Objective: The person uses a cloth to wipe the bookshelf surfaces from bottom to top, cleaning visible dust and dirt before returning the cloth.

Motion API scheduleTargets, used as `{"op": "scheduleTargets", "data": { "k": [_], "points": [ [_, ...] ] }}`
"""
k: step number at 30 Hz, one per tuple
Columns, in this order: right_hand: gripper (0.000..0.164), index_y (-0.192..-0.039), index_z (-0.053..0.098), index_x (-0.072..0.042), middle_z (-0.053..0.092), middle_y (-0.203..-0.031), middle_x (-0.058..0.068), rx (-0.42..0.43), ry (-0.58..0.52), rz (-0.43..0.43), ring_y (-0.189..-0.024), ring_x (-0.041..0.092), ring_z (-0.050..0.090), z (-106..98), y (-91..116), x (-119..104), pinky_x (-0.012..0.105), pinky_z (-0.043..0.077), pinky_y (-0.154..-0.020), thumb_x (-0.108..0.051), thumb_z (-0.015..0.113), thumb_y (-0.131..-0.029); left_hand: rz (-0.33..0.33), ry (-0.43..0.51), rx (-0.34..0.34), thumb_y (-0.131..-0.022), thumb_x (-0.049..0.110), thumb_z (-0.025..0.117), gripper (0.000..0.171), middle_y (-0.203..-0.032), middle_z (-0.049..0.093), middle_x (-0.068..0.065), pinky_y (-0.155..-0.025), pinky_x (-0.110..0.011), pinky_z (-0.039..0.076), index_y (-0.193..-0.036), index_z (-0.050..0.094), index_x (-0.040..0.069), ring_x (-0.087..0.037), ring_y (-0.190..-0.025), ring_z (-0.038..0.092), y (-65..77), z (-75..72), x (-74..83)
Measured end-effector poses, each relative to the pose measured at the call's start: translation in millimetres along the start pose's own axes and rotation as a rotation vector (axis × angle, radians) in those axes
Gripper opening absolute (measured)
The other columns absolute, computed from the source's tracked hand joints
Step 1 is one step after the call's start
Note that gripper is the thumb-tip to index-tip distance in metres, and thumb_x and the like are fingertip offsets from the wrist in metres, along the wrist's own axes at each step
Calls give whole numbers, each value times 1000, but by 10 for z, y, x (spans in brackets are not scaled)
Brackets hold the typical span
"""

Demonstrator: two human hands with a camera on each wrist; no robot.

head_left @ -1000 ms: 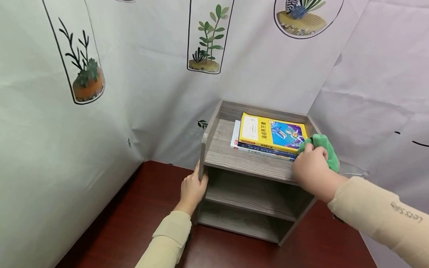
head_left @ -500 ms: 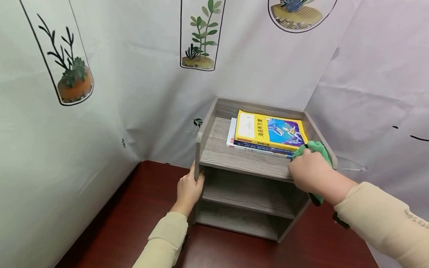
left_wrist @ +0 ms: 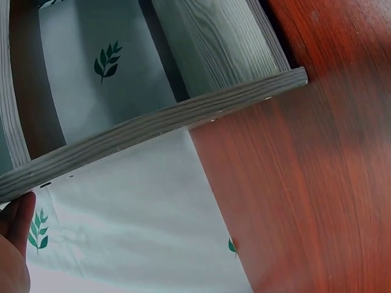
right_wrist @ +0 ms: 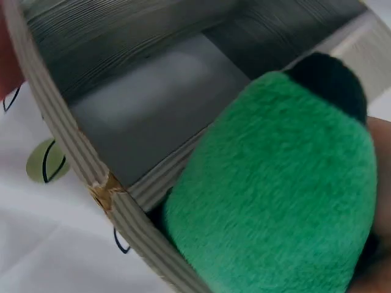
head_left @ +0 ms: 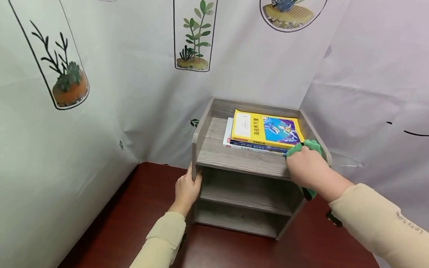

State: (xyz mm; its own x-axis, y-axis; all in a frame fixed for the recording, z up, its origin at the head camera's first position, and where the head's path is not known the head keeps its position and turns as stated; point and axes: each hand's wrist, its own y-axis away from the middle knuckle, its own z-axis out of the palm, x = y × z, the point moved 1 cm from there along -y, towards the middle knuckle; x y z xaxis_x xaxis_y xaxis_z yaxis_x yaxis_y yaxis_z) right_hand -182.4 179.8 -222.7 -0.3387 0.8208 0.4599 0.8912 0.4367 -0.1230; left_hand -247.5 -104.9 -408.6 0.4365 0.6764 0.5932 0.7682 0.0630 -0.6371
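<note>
A small grey wood-grain shelf unit (head_left: 242,160) stands on the dark red table. My left hand (head_left: 187,190) grips its left side panel, with the thumb on the inner side and the fingers outside; only part of that hand (left_wrist: 12,268) shows in the left wrist view. At the front right of the top board, my right hand (head_left: 307,168) holds a green cloth (head_left: 312,145) with black edging, bunched against the board. In the right wrist view the cloth (right_wrist: 275,183) covers much of the shelf's front edge. Just behind it lies a yellow book (head_left: 268,130).
The yellow book tops a small stack, with a dark blue book (head_left: 256,146) and a white book (head_left: 227,132) below. Raised panels border the top board at the back and sides. White sheeting (head_left: 142,68) printed with plants hangs behind the table (head_left: 224,252).
My right hand has moved the cloth left and a little down along the top board's front right. The view has shifted slightly. My left hand stays on the side panel.
</note>
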Motion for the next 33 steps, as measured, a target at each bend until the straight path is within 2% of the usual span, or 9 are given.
{"op": "scheduleTargets", "data": {
  "k": [4,8,11,15,19,23,25,31,33],
  "points": [
    [20,-58,53,-12,45,-53,-1,-19,-146,2,-56,19,42,-12,5,82,32,40,-59,-5,62,-75,-26,-1,-11,-90,18,53,48,-44,39,4,-43,-32,29,-133,46,-2,-13,-41,31,6,2,7],
    [20,-66,65,-14,60,-65,-5,14,-280,14,-58,16,42,27,56,113,28,33,-59,1,54,-74,-28,-1,12,-89,18,53,46,-44,39,3,-43,-34,29,-131,48,-1,-14,-42,32,30,3,14],
    [28,-80,73,-12,68,-81,-1,60,-385,40,-65,17,47,47,95,141,27,35,-57,3,50,-72,-26,-1,24,-89,18,54,45,-44,39,3,-44,-35,30,-131,49,0,-16,-42,33,19,-2,22],
    [35,-96,73,-12,66,-102,9,139,-638,123,-86,24,51,18,186,209,31,39,-63,2,47,-76,-29,-2,18,-89,18,54,45,-45,44,1,-46,-39,34,-130,49,0,-19,-44,40,13,7,30],
    [40,-101,71,-14,61,-112,8,405,-939,127,-98,19,49,-74,373,266,26,40,-69,8,48,-77,-38,-6,30,-87,17,55,42,-48,50,-4,-48,-43,38,-125,53,-1,-25,-48,49,15,6,28],
    [41,-101,69,-1,64,-104,-1,754,-1105,149,-93,11,51,-128,616,395,15,39,-69,17,44,-74,-44,8,37,-86,16,56,38,-51,54,-9,-49,-46,39,-120,55,-2,-29,-50,51,-2,39,8],
    [40,-102,66,7,65,-102,-2,872,-1173,210,-91,12,52,-122,715,500,14,38,-69,19,40,-74,-47,10,36,-87,17,55,38,-53,56,-11,-50,-47,39,-119,55,-2,-30,-52,52,-21,48,2],
    [43,-104,65,10,67,-99,-1,985,-1303,488,-93,15,54,126,881,681,15,38,-69,18,36,-73,-37,19,38,-87,17,55,35,-59,60,-15,-51,-49,40,-116,56,-3,-35,-56,57,-34,62,-13],
    [42,-104,66,9,67,-99,-2,986,-1257,577,-92,14,54,256,889,702,16,38,-68,17,37,-74,-32,26,43,-86,17,55,34,-58,59,-15,-51,-49,40,-114,56,-3,-35,-55,56,-40,73,-21]
  ]
}}
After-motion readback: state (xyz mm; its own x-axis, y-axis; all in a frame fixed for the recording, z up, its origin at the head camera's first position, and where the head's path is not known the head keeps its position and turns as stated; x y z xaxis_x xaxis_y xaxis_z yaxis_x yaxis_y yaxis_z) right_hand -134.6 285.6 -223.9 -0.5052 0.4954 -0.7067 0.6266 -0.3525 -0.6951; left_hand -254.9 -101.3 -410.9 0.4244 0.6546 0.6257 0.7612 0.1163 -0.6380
